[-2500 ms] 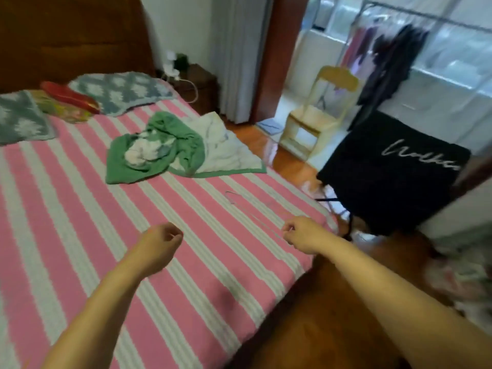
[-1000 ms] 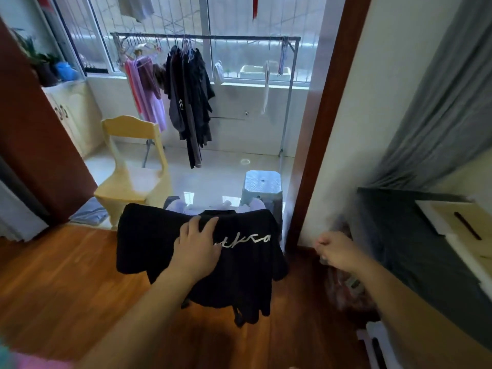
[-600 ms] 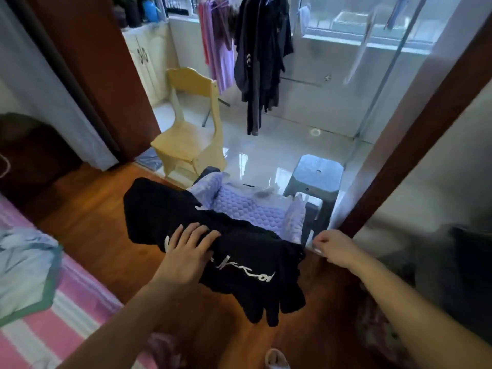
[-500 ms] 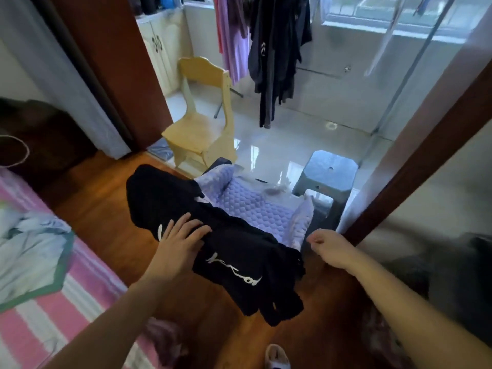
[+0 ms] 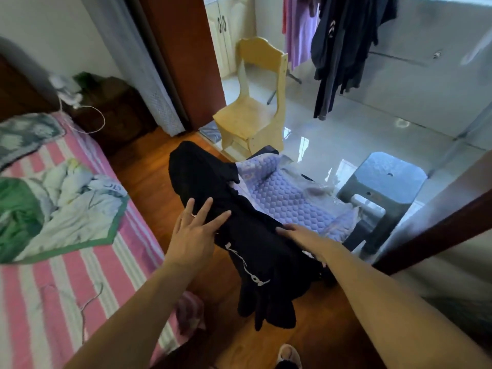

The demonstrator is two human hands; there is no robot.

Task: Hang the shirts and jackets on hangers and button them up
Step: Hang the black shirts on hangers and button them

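The black shirt (image 5: 239, 235) lies draped over a lilac quilted garment (image 5: 290, 203) beside the bed (image 5: 40, 302), likely a pile awaiting hangers. Left hand (image 5: 195, 230) rests on it, fingers spread flat. Right hand (image 5: 303, 237) lies on its far edge, fingers fairly straight, nothing pinched.

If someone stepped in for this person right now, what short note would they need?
Left hand: open, fingers spread flat on the black garment.
Right hand: open, resting on the same garment near its middle.
The black garment is draped over a lilac quilted item beside the bed; a thin wire hanger seems to lie on the bed.
Done: some clothes already hang on the rack beyond the doorway.
Left: put the black garment on a hanger and fasten it; a green and white garment waits on the bed.
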